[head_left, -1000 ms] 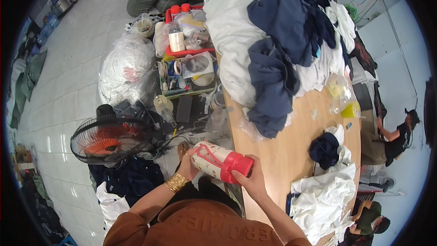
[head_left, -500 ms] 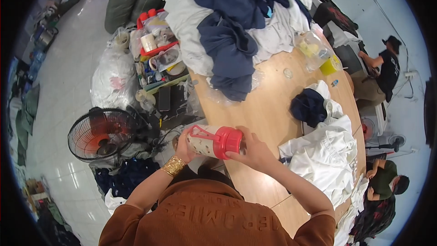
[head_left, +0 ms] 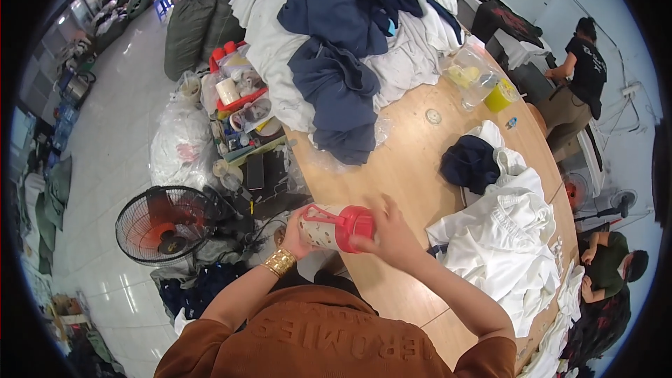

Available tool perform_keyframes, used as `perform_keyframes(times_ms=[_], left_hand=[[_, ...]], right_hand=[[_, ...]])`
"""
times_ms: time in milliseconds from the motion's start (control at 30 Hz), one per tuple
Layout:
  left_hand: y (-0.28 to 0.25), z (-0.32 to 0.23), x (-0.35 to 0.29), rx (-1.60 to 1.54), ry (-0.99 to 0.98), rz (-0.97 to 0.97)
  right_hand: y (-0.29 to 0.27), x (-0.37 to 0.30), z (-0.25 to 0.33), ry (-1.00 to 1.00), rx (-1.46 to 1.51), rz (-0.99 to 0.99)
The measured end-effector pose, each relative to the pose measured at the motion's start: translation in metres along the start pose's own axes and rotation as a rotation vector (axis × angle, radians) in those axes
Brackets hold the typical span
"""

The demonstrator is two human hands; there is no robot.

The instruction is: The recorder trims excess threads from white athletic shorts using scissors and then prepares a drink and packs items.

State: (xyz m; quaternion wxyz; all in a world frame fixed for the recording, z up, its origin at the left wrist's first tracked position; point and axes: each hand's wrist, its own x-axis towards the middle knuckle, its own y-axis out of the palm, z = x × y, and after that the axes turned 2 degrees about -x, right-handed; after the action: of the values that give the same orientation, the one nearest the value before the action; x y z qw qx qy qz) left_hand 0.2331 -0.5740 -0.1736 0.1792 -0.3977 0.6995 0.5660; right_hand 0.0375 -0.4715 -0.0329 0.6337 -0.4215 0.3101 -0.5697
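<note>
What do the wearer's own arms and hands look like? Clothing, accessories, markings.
Brown top with raised same-colour lettering, short brown sleeves: left sleeve, right sleeve. Left hand: no glove, wide textured gold-coloured bracelet. Right hand: no glove, no bracelet, partly motion-blurred. No cables visible on either arm.

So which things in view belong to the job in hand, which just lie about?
In the job:
patterned cream bottle, held in left hand
its red lid, right hand at it, partly blurred

Lying about:
black-and-orange fan
blue garments
white garments
yellow cup
red basket
</note>
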Motion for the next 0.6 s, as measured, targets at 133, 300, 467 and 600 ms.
perform_keyframes(times_ms=[133, 300, 467, 600], left_hand=[[0.01, -0.003, -0.001, 0.034, 0.008, 0.026], [0.002, -0.002, 0.007, -0.024, 0.003, 0.063], [-0.006, -0.002, 0.01, 0.032, 0.026, 0.067], [-0.009, 0.0, 0.016, 0.005, 0.014, 0.074]], right_hand=[[-0.011, 0.003, -0.003, 0.184, 0.145, 0.189], [-0.001, 0.005, -0.012, 0.389, 0.4, 0.057], [-0.003, 0.006, -0.007, 0.203, 0.046, -0.009], [-0.007, 0.003, -0.019, 0.041, -0.005, 0.235]])
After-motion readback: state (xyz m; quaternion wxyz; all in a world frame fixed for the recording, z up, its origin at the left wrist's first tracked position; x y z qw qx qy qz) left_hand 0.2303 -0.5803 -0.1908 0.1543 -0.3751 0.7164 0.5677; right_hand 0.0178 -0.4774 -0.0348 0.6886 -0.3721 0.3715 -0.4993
